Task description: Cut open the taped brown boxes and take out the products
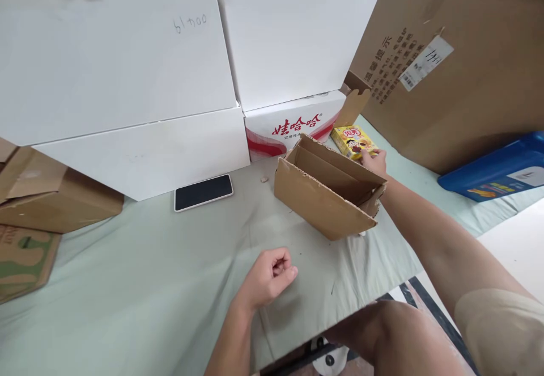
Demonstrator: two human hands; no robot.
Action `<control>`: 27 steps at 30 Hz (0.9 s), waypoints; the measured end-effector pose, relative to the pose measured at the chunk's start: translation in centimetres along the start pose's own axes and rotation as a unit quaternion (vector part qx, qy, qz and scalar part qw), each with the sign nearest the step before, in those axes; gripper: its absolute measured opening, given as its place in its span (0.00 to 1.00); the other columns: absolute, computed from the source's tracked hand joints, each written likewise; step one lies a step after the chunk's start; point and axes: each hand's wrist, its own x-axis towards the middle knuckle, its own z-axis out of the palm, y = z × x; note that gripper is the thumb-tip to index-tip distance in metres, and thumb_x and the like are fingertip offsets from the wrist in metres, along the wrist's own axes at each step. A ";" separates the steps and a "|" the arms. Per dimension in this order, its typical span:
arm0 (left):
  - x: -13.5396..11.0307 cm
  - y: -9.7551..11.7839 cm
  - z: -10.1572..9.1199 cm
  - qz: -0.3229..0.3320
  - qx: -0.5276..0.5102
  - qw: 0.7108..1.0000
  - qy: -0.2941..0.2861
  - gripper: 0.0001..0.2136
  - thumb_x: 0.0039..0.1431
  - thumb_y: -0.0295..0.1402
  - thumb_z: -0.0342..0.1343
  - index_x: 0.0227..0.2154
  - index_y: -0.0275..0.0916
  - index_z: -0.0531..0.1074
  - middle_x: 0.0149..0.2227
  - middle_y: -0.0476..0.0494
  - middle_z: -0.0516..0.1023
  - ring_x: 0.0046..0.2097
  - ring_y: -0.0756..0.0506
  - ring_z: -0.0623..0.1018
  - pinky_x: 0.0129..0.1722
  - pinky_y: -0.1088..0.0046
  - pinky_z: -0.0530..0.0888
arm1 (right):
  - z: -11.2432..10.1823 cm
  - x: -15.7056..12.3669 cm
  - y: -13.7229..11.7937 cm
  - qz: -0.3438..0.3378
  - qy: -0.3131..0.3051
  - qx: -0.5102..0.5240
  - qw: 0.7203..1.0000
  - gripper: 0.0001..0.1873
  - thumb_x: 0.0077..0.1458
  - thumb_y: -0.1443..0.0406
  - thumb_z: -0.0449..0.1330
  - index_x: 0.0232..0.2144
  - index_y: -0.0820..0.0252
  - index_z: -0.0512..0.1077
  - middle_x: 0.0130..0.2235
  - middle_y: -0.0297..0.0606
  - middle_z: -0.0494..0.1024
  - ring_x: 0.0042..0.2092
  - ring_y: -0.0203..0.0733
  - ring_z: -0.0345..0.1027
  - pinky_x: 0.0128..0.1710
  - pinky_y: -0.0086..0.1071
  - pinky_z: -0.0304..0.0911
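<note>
the right hand (374, 161) has its grip clamped on the near right corner of a yellow box (352, 139), just beyond the open cardboard box (323, 197) on the counter (140, 274). the left hand (270, 277), grip curled loosely together, is nearer the front edge. a phone (204, 193) lies farther left.

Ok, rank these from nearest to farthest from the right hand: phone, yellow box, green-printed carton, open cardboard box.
1. Yellow box: touching the right hand.
2. Open cardboard box: just left.
3. Phone: farther left.
4. Green-printed carton: far left edge.
</note>
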 end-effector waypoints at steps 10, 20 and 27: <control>-0.8 0.4 -0.9 0.045 0.000 0.998 0.033 0.16 0.53 0.44 0.55 0.21 0.42 0.56 0.21 0.57 0.52 0.25 0.53 0.52 0.26 0.72 0.50 | -7.0 -8.8 -7.6 -0.071 -0.306 0.077 0.946 0.19 0.62 0.50 0.56 0.47 0.52 0.74 0.55 0.38 0.79 0.55 0.47 0.73 0.52 0.38 0.70; -3.4 0.4 0.0 0.114 -0.002 0.992 0.060 0.17 0.52 0.46 0.54 0.21 0.42 0.57 0.21 0.56 0.53 0.26 0.52 0.54 0.28 0.71 0.52 | -14.5 -18.7 -5.1 0.087 -0.242 -0.013 0.966 0.13 0.46 0.61 0.69 0.32 0.57 0.70 0.21 0.28 0.65 0.19 0.30 0.53 0.15 0.24 0.46; -4.3 0.5 -0.7 0.119 -0.005 0.990 0.075 0.17 0.52 0.47 0.53 0.20 0.42 0.55 0.22 0.56 0.52 0.27 0.52 0.53 0.29 0.70 0.51 | -16.4 -22.1 -2.9 0.068 -0.199 0.172 0.962 0.12 0.38 0.63 0.61 0.30 0.55 0.69 0.28 0.33 0.69 0.26 0.34 0.64 0.22 0.27 0.64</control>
